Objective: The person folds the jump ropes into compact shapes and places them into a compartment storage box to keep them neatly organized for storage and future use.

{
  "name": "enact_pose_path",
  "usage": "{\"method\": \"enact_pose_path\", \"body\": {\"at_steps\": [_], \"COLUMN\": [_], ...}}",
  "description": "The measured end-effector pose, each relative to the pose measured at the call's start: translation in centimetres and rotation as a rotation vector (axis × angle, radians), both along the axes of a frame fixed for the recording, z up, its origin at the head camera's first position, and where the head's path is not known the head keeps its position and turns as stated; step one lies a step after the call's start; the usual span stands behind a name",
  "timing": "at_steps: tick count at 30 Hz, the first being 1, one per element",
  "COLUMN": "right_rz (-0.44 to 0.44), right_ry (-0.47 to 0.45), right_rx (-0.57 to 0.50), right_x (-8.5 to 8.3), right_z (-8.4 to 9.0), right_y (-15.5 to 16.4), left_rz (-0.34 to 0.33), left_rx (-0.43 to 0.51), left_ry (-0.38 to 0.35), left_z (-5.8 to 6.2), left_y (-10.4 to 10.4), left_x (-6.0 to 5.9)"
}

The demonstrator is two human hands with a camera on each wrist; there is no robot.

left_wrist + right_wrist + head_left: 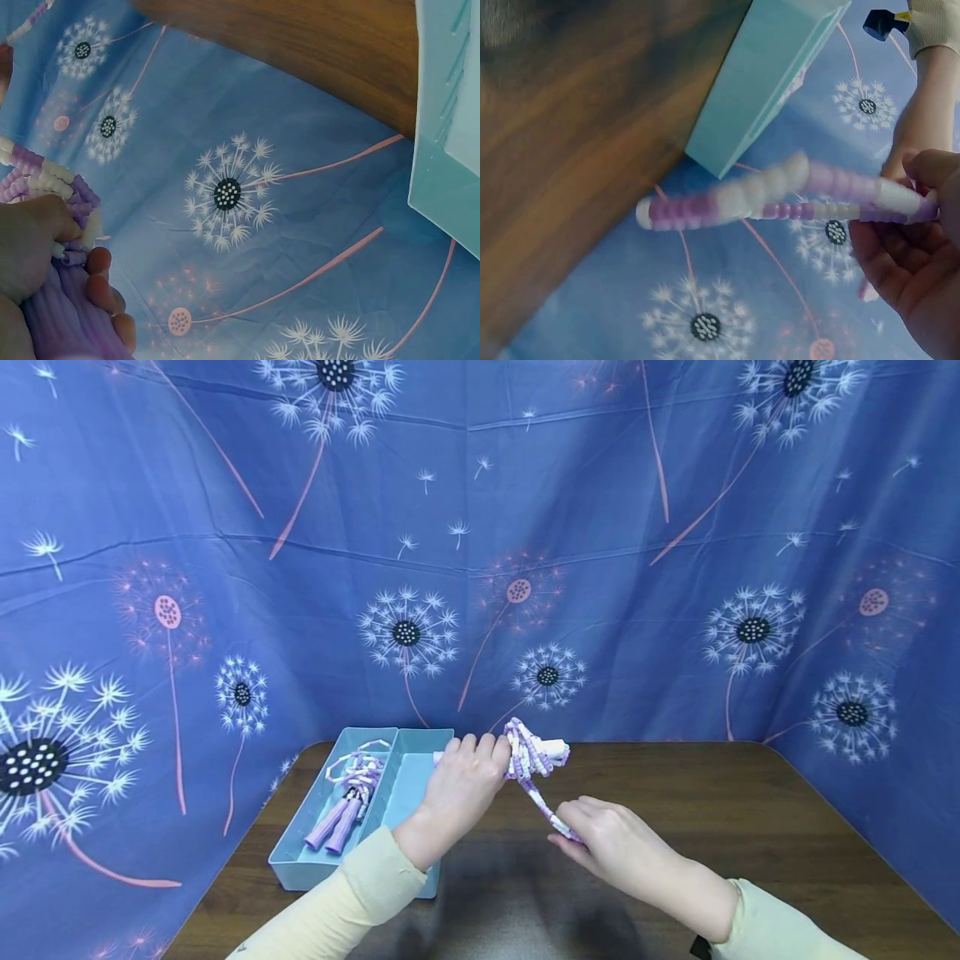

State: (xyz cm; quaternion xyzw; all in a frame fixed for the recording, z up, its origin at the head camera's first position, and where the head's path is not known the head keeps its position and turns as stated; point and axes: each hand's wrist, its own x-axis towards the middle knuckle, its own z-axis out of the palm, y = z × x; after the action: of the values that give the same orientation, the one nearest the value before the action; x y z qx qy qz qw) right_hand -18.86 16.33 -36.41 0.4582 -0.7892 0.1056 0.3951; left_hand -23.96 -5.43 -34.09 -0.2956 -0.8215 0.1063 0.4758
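Note:
My left hand (467,781) grips the light purple handles (71,319) of a beaded jump rope (527,757), its beads purple and white. Several turns of the beaded cord are wound in a bundle just past the fingers. In my right hand (621,843), a length of the same cord is pinched, running down and right from the bundle. The right wrist view shows that cord as a doubled strand (769,196) reaching out from the thumb and fingers, slightly blurred. Both hands are above the table, the left one over the tray's right edge.
A light blue two-part tray (300,878) stands at the table's left. A second jump rope (360,777) with purple handles lies in its left compartment. My left forearm partly covers the tray. Blue dandelion-print cloth (637,635) hangs behind the brown wooden table (750,827).

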Motion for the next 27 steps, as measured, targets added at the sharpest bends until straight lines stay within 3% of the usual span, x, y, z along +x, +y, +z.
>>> {"method": "enact_pose_path", "body": {"at_steps": [8, 16, 27], "right_rz": [0.009, -0.036, 0.017], "right_ry": [0.085, 0.209, 0.327], "right_rx": [0.105, 0.21, 0.333], "right_x": [0.3, 0.9, 1.6], "right_z": [1.5, 4.5, 7.8], "right_y": [0.5, 0.9, 1.1], "left_rz": [0.012, 0.006, -0.025], "left_rx": [-0.026, -0.047, -0.151], "left_ry": [0.002, -0.011, -0.07], "left_z": [-0.5, -1.0, -1.0], "left_y": [-0.1, -0.2, 0.3], "left_x": [0.2, 0.5, 1.7]}}
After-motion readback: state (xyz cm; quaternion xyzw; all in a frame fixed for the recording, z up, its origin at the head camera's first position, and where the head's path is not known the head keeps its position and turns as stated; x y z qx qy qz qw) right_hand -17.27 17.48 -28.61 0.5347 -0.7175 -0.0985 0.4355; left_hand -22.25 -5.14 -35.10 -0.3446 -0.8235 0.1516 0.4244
